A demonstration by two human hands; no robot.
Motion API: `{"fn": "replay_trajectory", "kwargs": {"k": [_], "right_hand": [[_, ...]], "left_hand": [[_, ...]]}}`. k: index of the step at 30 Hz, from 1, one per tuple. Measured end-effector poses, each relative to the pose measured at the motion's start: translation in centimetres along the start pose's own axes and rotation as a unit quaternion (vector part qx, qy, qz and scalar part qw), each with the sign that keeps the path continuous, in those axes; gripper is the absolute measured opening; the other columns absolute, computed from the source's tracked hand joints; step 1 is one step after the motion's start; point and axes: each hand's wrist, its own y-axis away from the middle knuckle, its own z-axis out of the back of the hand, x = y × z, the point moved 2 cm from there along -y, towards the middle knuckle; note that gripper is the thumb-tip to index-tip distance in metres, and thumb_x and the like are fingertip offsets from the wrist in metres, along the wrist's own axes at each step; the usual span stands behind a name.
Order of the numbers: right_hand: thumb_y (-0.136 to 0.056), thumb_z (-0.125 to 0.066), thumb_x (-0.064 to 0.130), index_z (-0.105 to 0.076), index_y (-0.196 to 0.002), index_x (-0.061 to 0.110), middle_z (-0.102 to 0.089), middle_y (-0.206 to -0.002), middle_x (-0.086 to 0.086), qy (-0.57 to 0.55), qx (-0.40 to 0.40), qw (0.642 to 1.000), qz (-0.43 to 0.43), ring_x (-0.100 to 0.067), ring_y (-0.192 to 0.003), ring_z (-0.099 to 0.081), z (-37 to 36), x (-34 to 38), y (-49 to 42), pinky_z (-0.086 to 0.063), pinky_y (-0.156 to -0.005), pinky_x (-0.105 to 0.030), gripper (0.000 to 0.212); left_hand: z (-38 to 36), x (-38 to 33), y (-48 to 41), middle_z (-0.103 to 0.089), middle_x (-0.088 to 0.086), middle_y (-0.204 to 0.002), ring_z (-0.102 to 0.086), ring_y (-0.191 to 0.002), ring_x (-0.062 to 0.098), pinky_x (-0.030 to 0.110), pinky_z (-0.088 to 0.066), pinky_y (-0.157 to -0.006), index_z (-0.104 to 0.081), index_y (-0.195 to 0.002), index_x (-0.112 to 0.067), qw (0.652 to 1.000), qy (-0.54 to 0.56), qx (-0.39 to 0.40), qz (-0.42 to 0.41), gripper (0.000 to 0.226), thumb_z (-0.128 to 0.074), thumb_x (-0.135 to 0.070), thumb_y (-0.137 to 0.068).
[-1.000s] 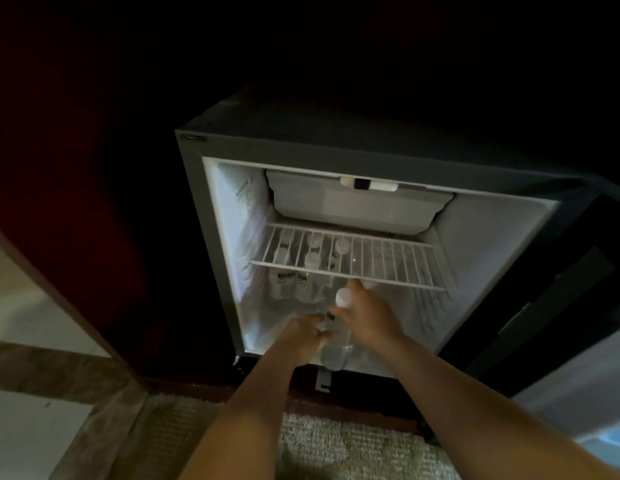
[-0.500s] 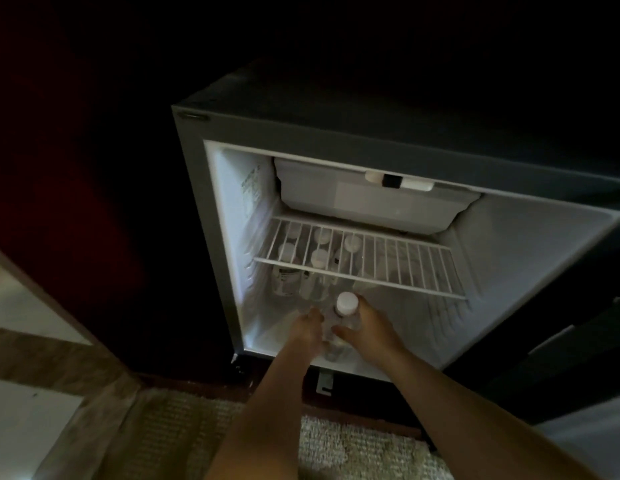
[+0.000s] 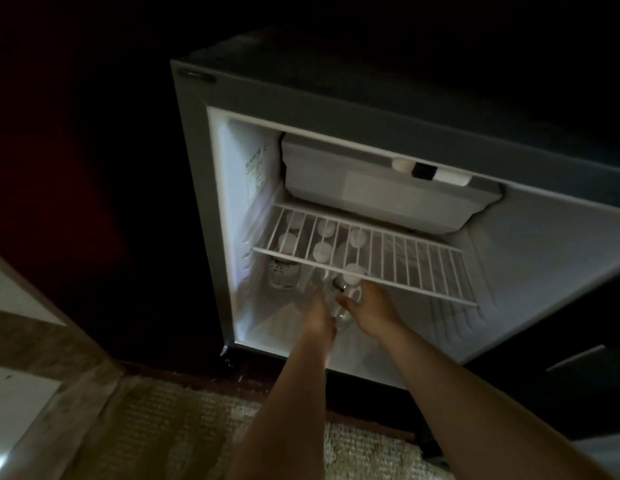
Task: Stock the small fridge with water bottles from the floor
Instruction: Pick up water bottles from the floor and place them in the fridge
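While the bottle (image 3: 347,295) was gripped by left hand (image 3: 318,315) and right hand (image 3: 373,311), it could be snagged under the shelf (image 3: 409,268) edge.

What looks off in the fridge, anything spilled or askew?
Nothing spilled or broken. The stocked bottles stand upright under the wire shelf. Only the held bottle, between left hand and right hand, leans, cap near the shelf's front bar.
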Motion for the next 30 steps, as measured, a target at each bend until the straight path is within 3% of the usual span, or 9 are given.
{"fn": "replay_trajectory", "kwargs": {"k": [2, 3, 7, 16, 19, 22, 25, 28, 30], "right_hand": [[-0.088, -0.061, 0.032, -0.052, -0.128, 0.011, -0.058, -0.13, -0.012, 0.008, -0.003, 1.0, -0.006, -0.027, -0.118, -0.055, 0.0, 0.0, -0.8, -0.038, -0.08, -0.022, 0.045], [-0.089, -0.06, 0.032, -0.051, -0.13, 0.012, -0.058, -0.13, -0.012, 0.012, -0.005, 1.0, -0.008, -0.028, -0.119, -0.055, -0.1, 0.0, -1.0, -0.038, -0.082, -0.023, 0.047], [-0.09, -0.059, 0.033, -0.038, -0.141, 0.013, -0.052, -0.138, -0.012, -0.004, -0.008, 1.0, -0.024, -0.03, -0.125, -0.05, -0.4, 0.0, -2.0, -0.04, -0.096, -0.029, 0.059], [-0.089, -0.059, 0.037, -0.024, -0.148, 0.012, -0.04, -0.148, -0.014, -0.04, 0.032, 0.997, -0.065, -0.031, -0.132, -0.043, -0.7, -0.1, -2.8, -0.038, -0.102, -0.031, 0.074], [-0.088, -0.061, 0.035, -0.047, -0.134, 0.006, -0.054, -0.135, -0.015, -0.019, 0.054, 0.996, -0.067, -0.029, -0.122, -0.053, -0.7, -0.1, -2.0, -0.041, -0.089, -0.026, 0.056], [-0.088, -0.061, 0.032, -0.048, -0.132, 0.005, -0.055, -0.132, -0.016, -0.018, 0.06, 0.995, -0.075, -0.03, -0.12, -0.054, -0.6, -0.1, -1.1, -0.043, -0.091, -0.029, 0.053], [-0.09, -0.059, 0.03, -0.055, -0.125, 0.004, -0.059, -0.126, -0.015, -0.009, 0.085, 0.993, -0.086, -0.029, -0.114, -0.057, -0.4, 0.0, -0.1, -0.044, -0.086, -0.028, 0.044], [-0.091, -0.056, 0.028, -0.066, -0.092, 0.006, -0.065, -0.097, -0.014, -0.012, 0.1, 0.992, -0.08, -0.026, -0.093, -0.06, -0.3, 0.6, 1.4, -0.039, -0.069, -0.025, 0.024], [-0.091, -0.053, 0.026, -0.057, -0.068, 0.015, -0.061, -0.082, -0.011, -0.021, 0.104, 0.992, -0.071, -0.025, -0.085, -0.06, -0.2, 1.4, 2.4, -0.039, -0.062, -0.026, 0.026]], "left_hand": [[-0.6, 0.5, -0.2, -0.043, 0.009, -0.145, -0.044, -0.131, 0.023, 0.023, -0.037, -0.103, -0.034, -0.144, -0.007, 1.0, 0.018, 0.006, 0.003, 0.057, -0.029, -0.043, -0.1], [-0.8, 0.6, -0.2, -0.036, 0.009, -0.15, -0.036, -0.138, 0.022, 0.027, -0.031, -0.108, -0.03, -0.146, -0.009, 1.0, 0.026, 0.011, -0.001, 0.056, -0.027, -0.041, -0.1], [-0.9, 0.2, -0.3, -0.038, 0.01, -0.149, -0.036, -0.138, 0.021, 0.026, -0.033, -0.099, -0.034, -0.143, -0.005, 0.998, 0.06, 0.015, -0.017, 0.053, -0.025, -0.037, -0.102], [-0.8, -0.1, -1.0, -0.035, 0.006, -0.151, -0.033, -0.14, 0.019, 0.031, -0.029, -0.109, -0.032, -0.145, -0.009, 1.0, 0.009, 0.013, -0.001, 0.055, -0.025, -0.041, -0.101], [-0.3, 0.2, -1.1, -0.037, 0.005, -0.15, -0.036, -0.138, 0.02, 0.035, -0.032, -0.108, -0.033, -0.145, -0.01, 0.998, -0.055, 0.003, 0.008, 0.057, -0.027, -0.044, -0.1], [0.7, 0.1, -0.4, -0.044, 0.008, -0.142, -0.043, -0.131, 0.022, 0.036, -0.036, -0.1, -0.037, -0.141, -0.01, 0.994, -0.109, -0.009, 0.015, 0.054, -0.031, -0.044, -0.099], [1.8, -0.4, 0.6, -0.054, 0.006, -0.118, -0.053, -0.109, 0.022, 0.034, -0.038, -0.088, -0.047, -0.13, -0.009, 0.991, -0.132, -0.011, 0.003, 0.047, -0.033, -0.042, -0.099], [2.8, -1.5, 2.2, -0.057, 0.002, -0.086, -0.053, -0.076, 0.016, 0.028, -0.04, -0.071, -0.052, -0.109, -0.013, 0.983, -0.182, -0.023, -0.015, 0.034, -0.032, -0.04, -0.099], [3.6, -2.1, 3.4, -0.06, 0.007, -0.093, -0.056, -0.084, 0.021, 0.033, -0.043, -0.084, -0.055, -0.11, -0.012, 0.977, -0.208, -0.027, -0.021, 0.038, -0.032, -0.04, -0.099]]}}
